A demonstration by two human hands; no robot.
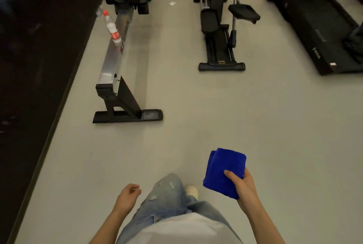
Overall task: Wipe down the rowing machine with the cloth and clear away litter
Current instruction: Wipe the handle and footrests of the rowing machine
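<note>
The rowing machine [112, 63] stretches away from me at the upper left, its silver rail ending in a black foot. A clear plastic bottle [112, 27] with a red cap and red label stands on the rail. Two crumpled white paper scraps [172, 3] lie on the floor beyond, near the machine's front. My right hand [244, 188] is at the lower right, shut on a folded blue cloth [224, 171]. Low in the middle, my left hand [128, 194] is loosely curled and holds nothing. Both hands are well short of the machine.
An elliptical trainer [220, 27] stands in the middle distance and a black treadmill [318, 27] at the right. A dark mat or lower floor area [29, 67] runs along the left. Grey floor [196, 116] lies between me and the machines.
</note>
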